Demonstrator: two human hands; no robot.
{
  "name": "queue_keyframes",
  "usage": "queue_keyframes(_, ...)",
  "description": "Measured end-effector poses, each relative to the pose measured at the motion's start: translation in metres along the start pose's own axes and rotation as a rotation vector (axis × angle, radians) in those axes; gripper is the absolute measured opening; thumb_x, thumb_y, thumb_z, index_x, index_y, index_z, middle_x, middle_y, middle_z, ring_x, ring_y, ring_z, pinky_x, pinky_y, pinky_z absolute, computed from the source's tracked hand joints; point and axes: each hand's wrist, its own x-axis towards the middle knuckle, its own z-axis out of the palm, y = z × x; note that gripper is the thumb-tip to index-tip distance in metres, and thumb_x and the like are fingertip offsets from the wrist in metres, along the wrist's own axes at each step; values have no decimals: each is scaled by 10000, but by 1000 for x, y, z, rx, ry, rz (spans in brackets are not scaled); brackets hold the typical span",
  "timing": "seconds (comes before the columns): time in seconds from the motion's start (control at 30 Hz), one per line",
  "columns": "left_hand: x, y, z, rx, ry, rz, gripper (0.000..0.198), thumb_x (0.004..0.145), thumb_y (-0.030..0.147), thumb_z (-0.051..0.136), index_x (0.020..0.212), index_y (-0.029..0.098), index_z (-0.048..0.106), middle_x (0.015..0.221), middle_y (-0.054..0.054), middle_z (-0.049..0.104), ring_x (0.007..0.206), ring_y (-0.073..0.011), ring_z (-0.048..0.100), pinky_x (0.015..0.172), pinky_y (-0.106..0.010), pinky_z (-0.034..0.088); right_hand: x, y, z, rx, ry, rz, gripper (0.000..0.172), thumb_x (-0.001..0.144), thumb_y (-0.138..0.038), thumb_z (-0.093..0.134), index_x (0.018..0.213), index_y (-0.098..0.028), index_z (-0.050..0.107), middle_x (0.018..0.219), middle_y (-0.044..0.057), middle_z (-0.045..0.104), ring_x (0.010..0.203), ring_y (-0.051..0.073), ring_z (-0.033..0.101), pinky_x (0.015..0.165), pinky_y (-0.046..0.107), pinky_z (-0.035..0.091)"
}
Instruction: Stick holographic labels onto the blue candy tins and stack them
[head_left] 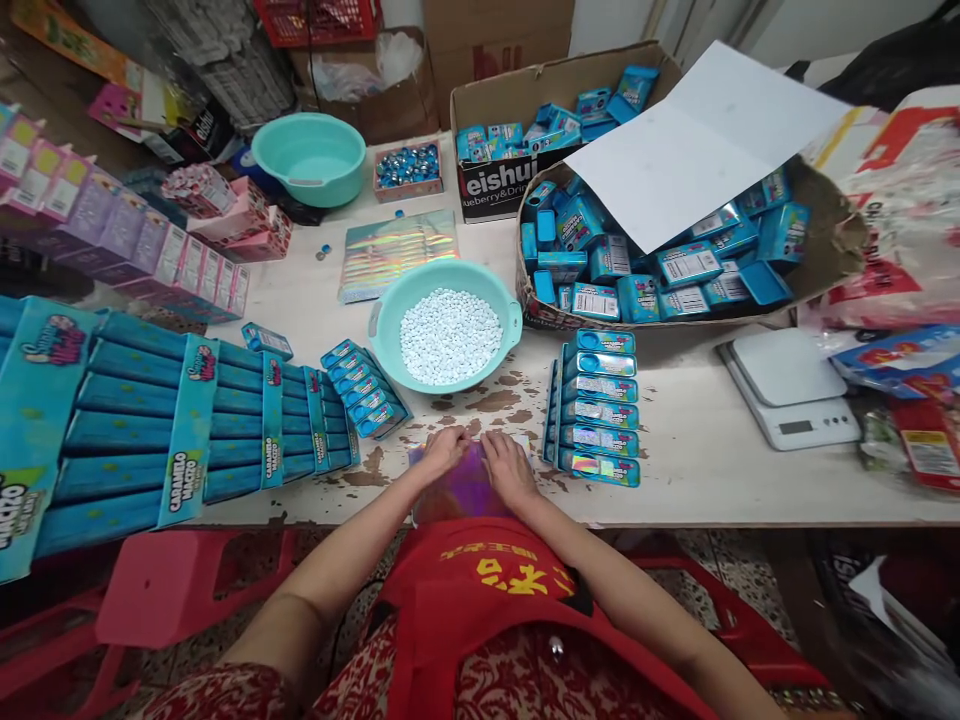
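Note:
A shiny purple iridescent sheet [459,492] lies at the table's front edge, against the red apron. My left hand [448,450] pinches its far edge with the fingers closed. Close beside it, my right hand [508,468] has its fingertips closed on the same edge. Beyond both hands sits a turquoise bowl [381,345] with small white candies [450,335]. To the right stands a row of blue boxes [604,410], some with shiny strips on top. A smaller row of blue boxes [366,392] is to the left.
Stacked blue display cartons [184,430] line the left side. A stack of iridescent sheets [397,255] lies behind the bowl. A cardboard box [540,300] of blue boxes and a white scale [795,385] are at right. A red stool [157,590] stands below.

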Motion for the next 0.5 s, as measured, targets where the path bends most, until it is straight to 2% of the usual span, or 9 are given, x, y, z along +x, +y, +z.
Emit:
queue_keyframes(0.13,1,4,1,-11,9,-20,179,822,247,470,853,204,641,828,-24,674,821,-182,597,694,-257,389,-11,7,5,-104,-39,-107,462,860,-63,396,1310,-136,475,1376,124,457,1252,273,391,959,415,367)
queue_keyframes(0.23,3,6,2,-17,12,-24,170,813,248,480,843,210,643,817,-19,679,821,-183,604,690,-257,393,-9,9,-1,-139,-28,-136,379,869,-84,424,1227,-136,539,1335,130,498,1213,271,426,922,397,374)
queue_keyframes(0.37,6,7,5,-12,51,-42,186,829,239,466,849,207,648,841,-34,681,876,-203,606,774,-292,404,-5,1,-21,-149,-73,-101,184,891,-138,454,956,-161,624,979,109,656,941,241,557,759,340,406)
queue_keyframes(0.43,6,8,4,0,83,-62,214,844,212,439,874,193,650,891,-58,679,935,-222,597,849,-334,394,-9,-6,-38,-93,-60,-65,123,878,-143,490,867,-175,608,843,77,651,833,216,566,695,307,393)
queue_keyframes(0.5,1,12,-1,-18,150,-52,231,858,212,428,928,185,647,998,-79,663,1036,-235,562,922,-366,368,-17,-11,-60,44,21,-9,87,871,-164,516,814,-184,578,799,53,635,778,187,562,661,277,380)
